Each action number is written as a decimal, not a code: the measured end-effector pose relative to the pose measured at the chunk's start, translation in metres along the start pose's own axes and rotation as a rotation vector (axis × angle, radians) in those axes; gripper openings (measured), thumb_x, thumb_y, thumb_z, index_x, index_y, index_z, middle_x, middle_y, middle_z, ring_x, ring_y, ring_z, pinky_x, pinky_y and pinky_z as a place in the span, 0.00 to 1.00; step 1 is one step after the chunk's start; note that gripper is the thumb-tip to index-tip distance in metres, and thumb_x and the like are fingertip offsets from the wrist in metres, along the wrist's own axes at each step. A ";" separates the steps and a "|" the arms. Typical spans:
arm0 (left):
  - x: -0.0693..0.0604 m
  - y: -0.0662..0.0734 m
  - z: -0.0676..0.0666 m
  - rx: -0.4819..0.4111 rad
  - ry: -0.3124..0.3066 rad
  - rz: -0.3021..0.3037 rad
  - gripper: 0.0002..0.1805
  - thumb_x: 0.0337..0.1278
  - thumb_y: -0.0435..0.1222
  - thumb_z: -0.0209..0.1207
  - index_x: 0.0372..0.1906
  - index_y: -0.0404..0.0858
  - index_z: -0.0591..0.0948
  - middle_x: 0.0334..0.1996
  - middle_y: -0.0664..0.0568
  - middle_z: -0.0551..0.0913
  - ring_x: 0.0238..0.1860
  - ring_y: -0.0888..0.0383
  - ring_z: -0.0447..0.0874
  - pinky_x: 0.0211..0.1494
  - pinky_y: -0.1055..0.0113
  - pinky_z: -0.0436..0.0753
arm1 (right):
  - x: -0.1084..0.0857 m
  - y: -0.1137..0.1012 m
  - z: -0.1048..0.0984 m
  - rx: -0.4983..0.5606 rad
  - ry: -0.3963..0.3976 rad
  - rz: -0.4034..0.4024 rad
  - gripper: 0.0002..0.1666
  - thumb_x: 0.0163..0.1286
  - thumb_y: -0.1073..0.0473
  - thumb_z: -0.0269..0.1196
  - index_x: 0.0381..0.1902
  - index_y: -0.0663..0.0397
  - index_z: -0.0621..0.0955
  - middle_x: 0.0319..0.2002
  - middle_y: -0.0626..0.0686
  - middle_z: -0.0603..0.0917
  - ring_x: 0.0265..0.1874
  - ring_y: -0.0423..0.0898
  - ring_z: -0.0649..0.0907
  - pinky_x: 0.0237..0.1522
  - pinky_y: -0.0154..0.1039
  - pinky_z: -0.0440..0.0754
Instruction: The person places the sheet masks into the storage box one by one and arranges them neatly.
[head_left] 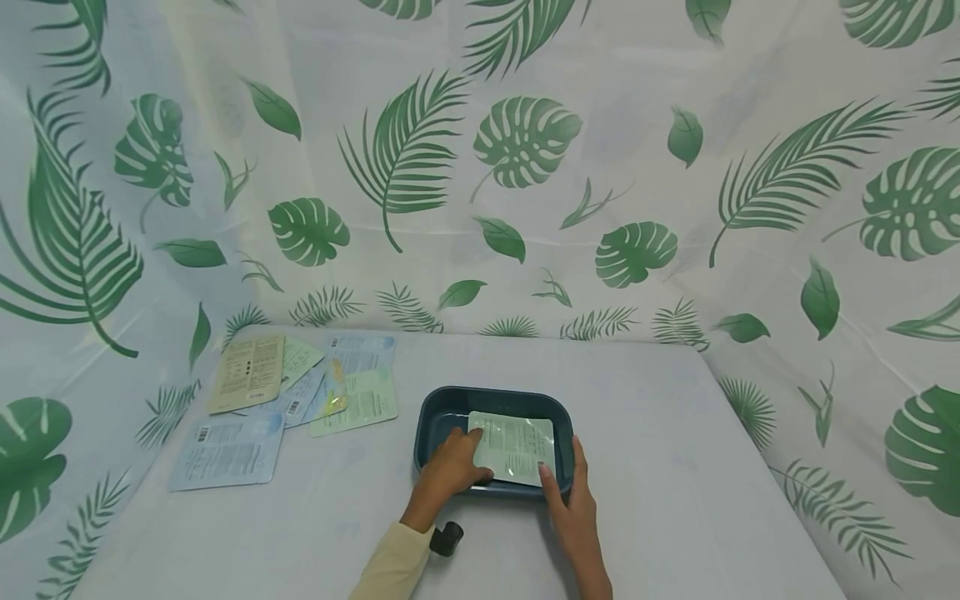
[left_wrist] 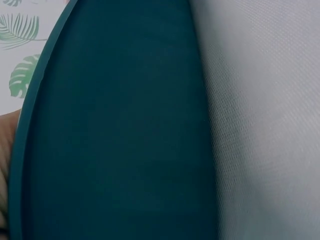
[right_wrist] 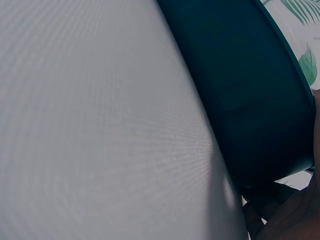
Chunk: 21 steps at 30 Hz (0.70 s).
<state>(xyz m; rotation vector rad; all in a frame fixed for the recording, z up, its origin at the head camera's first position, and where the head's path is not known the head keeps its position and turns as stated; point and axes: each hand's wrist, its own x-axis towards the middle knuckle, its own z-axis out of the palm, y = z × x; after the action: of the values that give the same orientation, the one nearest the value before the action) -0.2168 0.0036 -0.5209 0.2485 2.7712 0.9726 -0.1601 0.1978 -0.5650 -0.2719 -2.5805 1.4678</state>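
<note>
We count one teal tray [head_left: 495, 401], one green sachet [head_left: 517, 446].
Right hand [head_left: 574, 507] grips the tray's right edge; whether left hand [head_left: 448, 465] pinches, we cannot tell; tabletop [head_left: 667, 458] extends rightward.

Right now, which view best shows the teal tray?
The head view: it looks down into the tray and takes in its full length, though the left hand and right hand cover parts. The left wrist view shows only outer wall and rim up close; the right wrist view, outer wall and some rim.
</note>
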 end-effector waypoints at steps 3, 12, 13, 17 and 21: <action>0.000 0.000 0.001 0.013 0.011 0.012 0.36 0.49 0.41 0.72 0.64 0.35 0.74 0.51 0.36 0.76 0.37 0.51 0.75 0.42 0.50 0.79 | 0.000 0.000 0.000 -0.003 -0.001 0.004 0.47 0.72 0.38 0.55 0.79 0.40 0.45 0.77 0.58 0.54 0.76 0.61 0.56 0.70 0.65 0.56; 0.000 -0.003 0.004 0.041 0.032 0.038 0.32 0.55 0.43 0.68 0.65 0.38 0.74 0.51 0.38 0.77 0.37 0.52 0.77 0.41 0.50 0.80 | 0.000 0.000 0.000 0.006 0.007 -0.010 0.47 0.73 0.40 0.55 0.79 0.41 0.46 0.77 0.58 0.55 0.75 0.62 0.57 0.70 0.65 0.57; 0.000 -0.004 0.005 0.043 0.043 0.040 0.32 0.56 0.43 0.67 0.64 0.38 0.74 0.51 0.38 0.77 0.37 0.52 0.77 0.41 0.50 0.80 | 0.000 0.000 0.000 0.007 0.008 -0.011 0.47 0.73 0.40 0.55 0.79 0.42 0.46 0.77 0.58 0.55 0.75 0.62 0.57 0.70 0.65 0.57; -0.001 -0.003 0.007 0.056 0.096 0.019 0.29 0.59 0.43 0.65 0.63 0.38 0.75 0.50 0.40 0.75 0.35 0.53 0.78 0.33 0.56 0.79 | 0.000 0.001 0.000 0.007 0.008 -0.009 0.47 0.72 0.40 0.56 0.79 0.40 0.46 0.77 0.58 0.55 0.75 0.62 0.56 0.70 0.65 0.56; -0.002 -0.002 0.008 0.057 0.135 -0.003 0.25 0.60 0.43 0.64 0.61 0.38 0.76 0.48 0.43 0.73 0.35 0.56 0.76 0.31 0.60 0.77 | 0.000 0.001 0.000 0.008 0.007 -0.007 0.47 0.72 0.40 0.56 0.79 0.40 0.46 0.77 0.58 0.54 0.76 0.61 0.55 0.71 0.64 0.55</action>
<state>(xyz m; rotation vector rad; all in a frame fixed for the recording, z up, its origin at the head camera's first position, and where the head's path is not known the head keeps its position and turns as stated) -0.2137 0.0064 -0.5276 0.1939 2.9241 0.9437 -0.1603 0.1979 -0.5658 -0.2668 -2.5674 1.4716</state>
